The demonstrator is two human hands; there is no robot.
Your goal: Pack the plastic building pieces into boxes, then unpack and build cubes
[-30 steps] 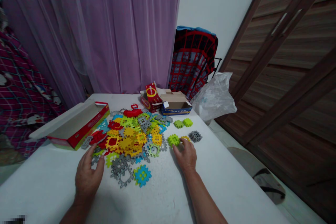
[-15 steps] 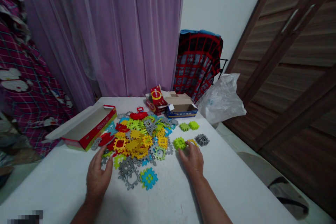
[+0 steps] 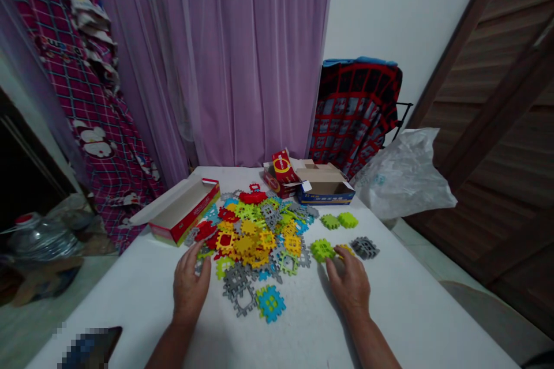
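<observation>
A heap of toothed plastic pieces (image 3: 249, 236) in yellow, red, green, grey and blue covers the middle of the white table. My left hand (image 3: 190, 282) is at the heap's left edge, fingers apart, holding nothing that shows. Beside a green piece (image 3: 322, 249), right of the heap, is my right hand (image 3: 350, 282), its thumb and fingers apart. A yellow piece (image 3: 346, 251) is partly hidden behind its fingertips. Grey pieces (image 3: 365, 247) lie just right of that hand, and two green pieces (image 3: 339, 221) lie farther back. A blue piece (image 3: 270, 303) is at the heap's front.
An open red box (image 3: 186, 213) stands at the table's back left. A red box (image 3: 281, 174) and an open blue box (image 3: 326, 193) are at the back. A clear plastic bag (image 3: 404, 176) is at the right edge. A dark, partly pixelated object (image 3: 93, 349) lies front left.
The view has turned left, so the table and everything on it appear farther right. My hands keep nearly the same places beside the pieces.
</observation>
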